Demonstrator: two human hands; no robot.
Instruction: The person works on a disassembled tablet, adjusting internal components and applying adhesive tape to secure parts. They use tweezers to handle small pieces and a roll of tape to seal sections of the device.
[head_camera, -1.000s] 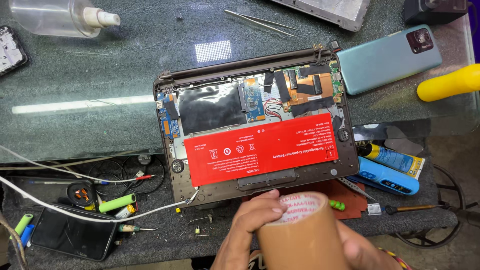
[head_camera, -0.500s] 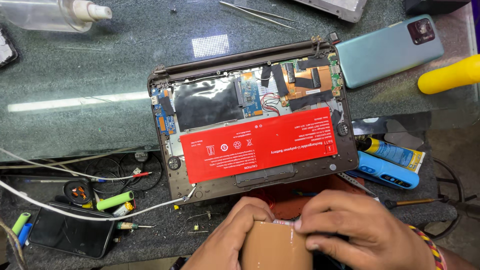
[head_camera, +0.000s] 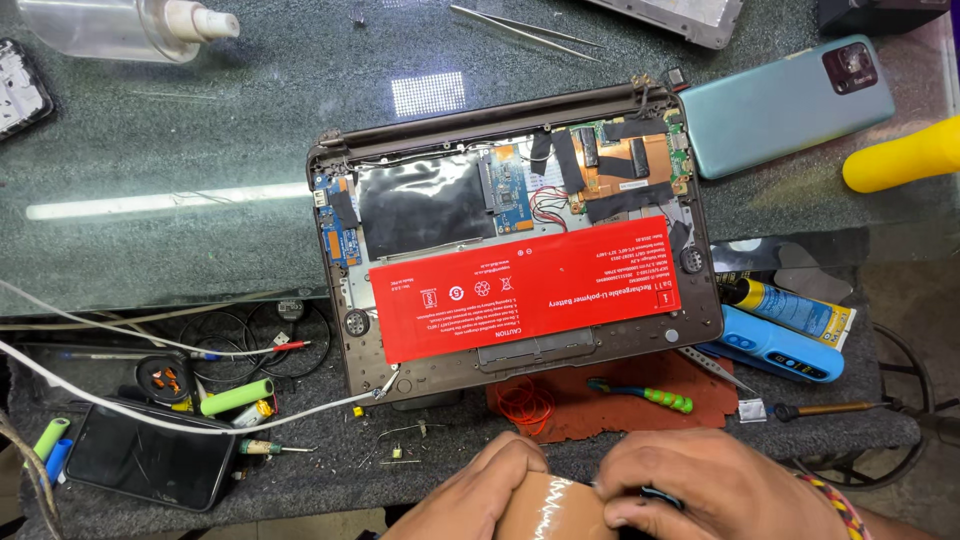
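Both hands close their grip on a roll of brown packing tape (head_camera: 553, 508) at the near edge of the scene: the left hand (head_camera: 478, 495) wraps its curled fingers around the roll's left side, and the right hand (head_camera: 705, 488) presses down on its right side, fingertips (head_camera: 622, 512) pinched against the glossy tape surface. A braided band shows at the right wrist. Just beyond the hands, on the dark felt-covered surface (head_camera: 300, 470), lies an opened laptop (head_camera: 515, 250) with its bottom cover off, a long red battery (head_camera: 525, 290) lying across its near half and circuit boards and black tape strips showing in the far half. A rust-coloured cloth (head_camera: 620, 410) sits between the laptop and the hands, carrying a green-handled tool (head_camera: 640, 395). To the right are a blue device (head_camera: 780, 343), a yellow-and-blue tube (head_camera: 790, 308) and a screwdriver (head_camera: 830, 408); farther off lie a teal phone (head_camera: 790, 100) face down and a yellow object (head_camera: 900, 155). To the left are white cables (head_camera: 150, 400), green cylindrical cells (head_camera: 237, 397) and a dark phone (head_camera: 150, 460). At the far edge lie a spray bottle (head_camera: 120, 25) and tweezers (head_camera: 520, 30).
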